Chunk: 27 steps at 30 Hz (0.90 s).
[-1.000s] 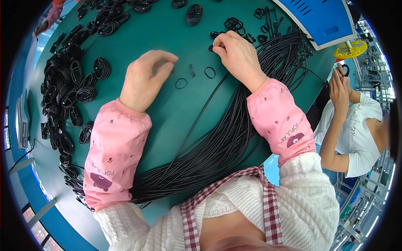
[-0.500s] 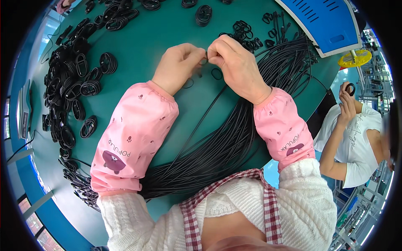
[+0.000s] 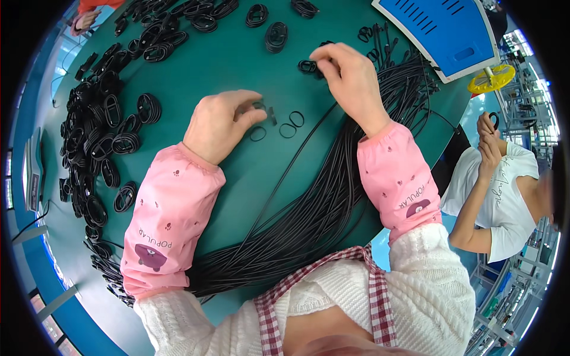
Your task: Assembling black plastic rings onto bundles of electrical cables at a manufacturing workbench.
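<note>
My left hand point(image 3: 221, 123) is held over the green table, its fingers curled toward the thumb. A small dark thing blurs at its fingertips; I cannot make out what it is. Just beyond the thumb lie thin black rings point(image 3: 288, 130), several in all, apart from one another. Farther right, my right hand point(image 3: 351, 80) reaches over a small pile of black rings point(image 3: 307, 66), thumb and fingers apart. The hand hides most of that pile. Below it, a long bundle of black cables point(image 3: 320, 207) sweeps across the table, one cable lying loose beside it.
Many coiled black cables point(image 3: 110, 113) are heaped along the left and far side of the green table point(image 3: 196, 77). A blue, white-edged container point(image 3: 436, 26) and a yellow wheel point(image 3: 491, 79) stand at the far right. Another person point(image 3: 499, 184) sits to the right.
My hands have parted: the left has drawn back toward the lower left, and the right has moved up to the ring pile. More rings now show on the table between them.
</note>
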### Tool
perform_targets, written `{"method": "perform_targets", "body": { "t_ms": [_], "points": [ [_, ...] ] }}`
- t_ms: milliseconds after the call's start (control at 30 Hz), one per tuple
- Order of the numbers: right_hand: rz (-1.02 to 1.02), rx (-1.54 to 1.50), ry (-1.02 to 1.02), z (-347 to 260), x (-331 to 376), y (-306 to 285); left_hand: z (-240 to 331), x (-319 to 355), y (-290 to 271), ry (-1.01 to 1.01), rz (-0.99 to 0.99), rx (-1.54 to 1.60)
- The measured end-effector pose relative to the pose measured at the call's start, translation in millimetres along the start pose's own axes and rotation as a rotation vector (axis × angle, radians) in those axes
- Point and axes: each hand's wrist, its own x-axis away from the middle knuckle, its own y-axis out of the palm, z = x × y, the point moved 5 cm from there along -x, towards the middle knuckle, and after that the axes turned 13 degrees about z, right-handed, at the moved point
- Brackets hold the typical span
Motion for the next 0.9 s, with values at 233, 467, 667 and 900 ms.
{"method": "perform_targets", "body": {
  "t_ms": [233,467,667,900],
  "points": [
    [0.108,0.356,-0.071,11,-4,15,-8,-22,14,0.010,0.088,0.103],
    [0.074,-0.069,0.069,4,-2,13,-1,-36,54,-0.283,0.050,0.469],
    [0.022,-0.261,0.212,-5,0,9,1,-31,33,-0.263,0.003,0.393],
    [0.091,0.335,-0.201,8,-1,15,5,-11,18,-0.008,-0.236,-0.175]
  ]
}}
